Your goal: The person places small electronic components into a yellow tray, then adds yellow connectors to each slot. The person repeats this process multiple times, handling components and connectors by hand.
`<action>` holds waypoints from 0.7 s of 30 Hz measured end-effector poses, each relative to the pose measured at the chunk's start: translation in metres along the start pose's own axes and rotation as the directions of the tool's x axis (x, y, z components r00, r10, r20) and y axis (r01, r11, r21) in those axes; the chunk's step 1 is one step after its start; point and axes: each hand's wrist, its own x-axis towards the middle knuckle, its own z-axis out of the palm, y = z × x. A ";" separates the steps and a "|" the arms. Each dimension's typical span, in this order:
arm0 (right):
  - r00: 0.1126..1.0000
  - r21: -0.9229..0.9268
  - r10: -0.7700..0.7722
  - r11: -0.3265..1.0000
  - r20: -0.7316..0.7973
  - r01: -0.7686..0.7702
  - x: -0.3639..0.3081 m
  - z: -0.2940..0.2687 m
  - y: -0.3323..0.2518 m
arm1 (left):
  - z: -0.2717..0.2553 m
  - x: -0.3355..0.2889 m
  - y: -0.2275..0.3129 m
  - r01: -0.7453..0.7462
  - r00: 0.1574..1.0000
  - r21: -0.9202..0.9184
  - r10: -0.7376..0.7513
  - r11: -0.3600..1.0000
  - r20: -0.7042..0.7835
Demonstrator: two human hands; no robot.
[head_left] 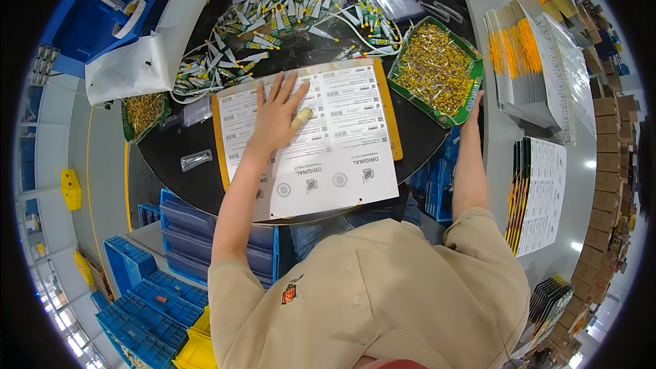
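Note:
My left hand (279, 117) lies flat with fingers spread on a printed white card sheet (355, 137), and its thumb wears a pale yellow finger cot. Beneath the sheet, yellow-orange edges (388, 113) stick out on both sides. My right hand (473, 115) is at the lower right side of a green tray (447, 121), its fingers partly hidden and seemingly closed on the rim. Small yellow-and-silver pieces (437, 61) fill this tray. Small white-and-green tubes with yellow caps (283, 10) are heaped on the black round table beyond the sheet.
Another green tray of small pieces (143, 115) sits at the table's left edge, near a small clear packet (196, 160). Card stacks with orange parts (519, 55) stand on the grey bench (581, 184) to the right. Blue crates (147, 307) are at lower left.

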 end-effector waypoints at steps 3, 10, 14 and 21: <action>0.995 0.105 0.058 0.992 0.076 -0.065 0.013 -0.017 0.029 | 0.002 -0.003 -0.004 -0.014 1.000 0.022 0.014 1.000 0.015; 0.979 0.359 0.038 0.927 0.199 -0.109 -0.084 -0.047 0.109 | -0.032 -0.025 -0.040 -0.024 0.997 0.173 0.010 0.985 0.079; 0.975 -0.799 0.214 0.577 -0.054 -0.171 -0.237 -0.045 0.100 | -0.079 -0.025 -0.054 0.067 0.989 0.255 -0.099 0.964 0.111; 0.624 -0.519 0.101 0.665 0.775 0.537 -0.282 -0.002 -0.028 | -0.093 -0.127 0.068 0.192 0.976 -0.789 -0.033 0.584 0.214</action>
